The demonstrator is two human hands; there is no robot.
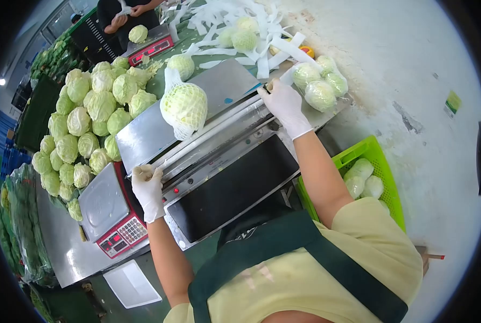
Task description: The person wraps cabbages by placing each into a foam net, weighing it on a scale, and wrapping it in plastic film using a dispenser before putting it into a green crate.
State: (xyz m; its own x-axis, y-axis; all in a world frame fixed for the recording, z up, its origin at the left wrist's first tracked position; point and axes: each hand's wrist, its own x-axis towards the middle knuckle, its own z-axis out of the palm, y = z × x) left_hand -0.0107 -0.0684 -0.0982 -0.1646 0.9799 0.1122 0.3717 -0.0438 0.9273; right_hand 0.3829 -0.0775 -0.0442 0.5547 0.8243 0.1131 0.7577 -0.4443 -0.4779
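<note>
My left hand [148, 191], in a white glove, is closed at the left end of the wrapping machine's roller, pinching the edge of the clear plastic film [213, 134]. At the roller's right end my right hand [284, 105], also gloved, pinches the film's other side. Between and beyond them, a cabbage [184, 107] in a white foam net rests on the machine's metal top [138, 137]. The machine's black plate [235, 188] lies nearer my body, below the roller.
Bare cabbages [100, 102] are heaped at left beside a red scale [123, 234]. Wrapped cabbages [320, 94] sit at right, above a green basket [380, 161] holding more. Loose foam nets [267, 32] cover the far table. Another person [124, 19] stands behind a second scale [151, 49].
</note>
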